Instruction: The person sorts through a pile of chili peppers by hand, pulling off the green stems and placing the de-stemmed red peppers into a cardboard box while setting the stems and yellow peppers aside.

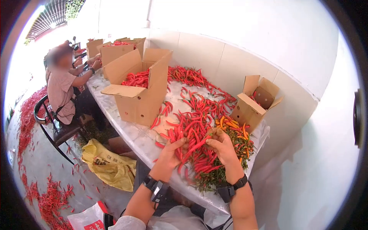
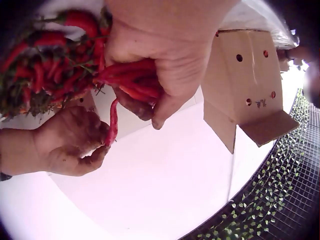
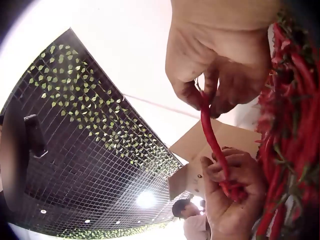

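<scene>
My left hand [image 1: 170, 156] holds a small bunch of red chili peppers [image 2: 134, 80], its fingers curled round them in the left wrist view. My right hand [image 1: 225, 148] pinches one long red chili [image 3: 213, 137] near its stem end, between thumb and fingertips. The chili's other end reaches the left hand's fingers in the right wrist view. Beneath both hands spreads a heap of red chilies [image 1: 191, 128]. Green stems with leaves [image 1: 211, 179] lie by the right wrist, and orange chilies [image 1: 228, 122] sit just beyond that hand.
A large open carton [image 1: 134, 105] of red chilies stands at left on the covered table [image 1: 132, 132]; a smaller carton [image 1: 249, 111] is at back right. Another person [image 1: 61, 90] sits further left. Chilies [image 1: 50, 197] and a yellow sack [image 1: 107, 165] lie on the floor.
</scene>
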A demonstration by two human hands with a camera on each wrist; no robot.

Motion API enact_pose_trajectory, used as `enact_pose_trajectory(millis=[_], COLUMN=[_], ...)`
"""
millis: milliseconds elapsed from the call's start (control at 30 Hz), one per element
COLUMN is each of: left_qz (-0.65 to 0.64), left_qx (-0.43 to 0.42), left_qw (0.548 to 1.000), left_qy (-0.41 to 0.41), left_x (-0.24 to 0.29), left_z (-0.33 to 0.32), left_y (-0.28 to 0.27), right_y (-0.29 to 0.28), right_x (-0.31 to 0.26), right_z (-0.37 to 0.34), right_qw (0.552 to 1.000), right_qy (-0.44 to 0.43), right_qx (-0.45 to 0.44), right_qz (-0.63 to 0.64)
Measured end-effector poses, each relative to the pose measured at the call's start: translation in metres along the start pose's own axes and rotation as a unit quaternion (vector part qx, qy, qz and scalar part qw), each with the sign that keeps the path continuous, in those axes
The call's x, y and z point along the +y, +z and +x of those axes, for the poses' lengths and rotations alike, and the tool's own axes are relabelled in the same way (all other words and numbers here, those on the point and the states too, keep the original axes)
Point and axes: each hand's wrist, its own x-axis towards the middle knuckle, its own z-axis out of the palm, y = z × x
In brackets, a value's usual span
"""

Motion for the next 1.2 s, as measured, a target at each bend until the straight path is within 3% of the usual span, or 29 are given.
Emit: enact_pose_trajectory(millis=[67, 267, 300, 433, 533, 833, 933, 1100, 1200], left_qz=[0.060, 0.190, 0.194, 0.174, 0.192, 0.250, 0.239, 0.218, 0.209], left_qx=[0.039, -0.022, -0.017, -0.023, -0.007, -0.039, -0.043, -0.028, -0.047], left_qw=[0.997, 0.981, 0.980, 0.984, 0.981, 0.967, 0.969, 0.975, 0.977], left_qy=[0.024, 0.042, 0.029, -0.030, -0.026, -0.019, -0.040, 0.002, -0.022], left_x=[-0.004, -0.009, -0.009, -0.003, -0.005, -0.002, 0.000, -0.004, -0.002], left_z=[-0.004, -0.007, -0.007, -0.009, -0.010, -0.015, -0.015, -0.016, -0.013], left_y=[0.016, 0.028, 0.027, 0.015, 0.020, 0.025, 0.021, 0.025, 0.016], right_y=[0.005, 0.018, 0.016, 0.018, 0.013, 0.010, 0.013, 0.017, 0.025], right_x=[-0.004, -0.004, -0.002, -0.006, -0.007, -0.009, -0.015, -0.011, -0.010], right_z=[-0.003, -0.003, -0.002, -0.002, 0.000, -0.002, -0.005, -0.006, -0.008], right_qw=[0.999, 0.989, 0.984, 0.997, 0.971, 0.969, 0.984, 0.997, 1.000], right_qy=[-0.016, -0.063, -0.082, -0.046, -0.062, -0.059, -0.005, 0.003, 0.008], right_qx=[-0.020, -0.021, -0.017, 0.019, 0.057, -0.014, -0.026, -0.034, -0.015], right_qz=[-0.024, -0.129, -0.155, -0.067, -0.222, -0.240, -0.178, -0.066, -0.005])
